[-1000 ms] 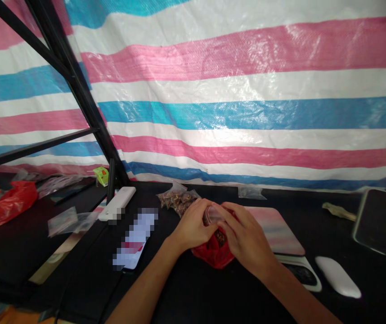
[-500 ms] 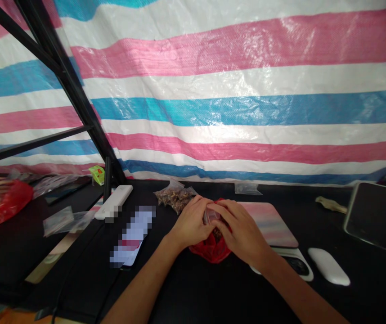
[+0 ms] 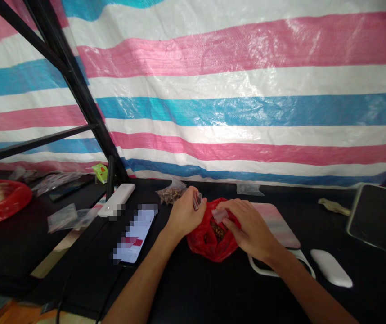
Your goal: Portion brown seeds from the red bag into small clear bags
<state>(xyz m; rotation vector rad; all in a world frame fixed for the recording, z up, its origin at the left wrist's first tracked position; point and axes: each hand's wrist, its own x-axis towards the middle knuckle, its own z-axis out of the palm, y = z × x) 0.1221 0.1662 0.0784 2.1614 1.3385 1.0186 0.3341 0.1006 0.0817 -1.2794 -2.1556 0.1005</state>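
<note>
Our red bag (image 3: 201, 243) sits on the black table (image 3: 186, 294) between our hands, brown bits (image 3: 218, 231) showing inside. Our hands have just come apart, leaving its mouth in plainer view and, we judge, the bits easier to reach. Our left hand (image 3: 183, 217) now grasps a small clear bag (image 3: 197, 201) at the far edge; our right hand (image 3: 252, 227) pinches a piece of clear plastic (image 3: 219, 215) above the bits. Near our left hand lies a filled bag (image 3: 169, 195); farther left, a phone (image 3: 135, 238). A white mouse (image 3: 331, 268) lies to the right. Behind hangs a striped sheet (image 3: 233, 110), beside a black frame (image 3: 81, 96).
</note>
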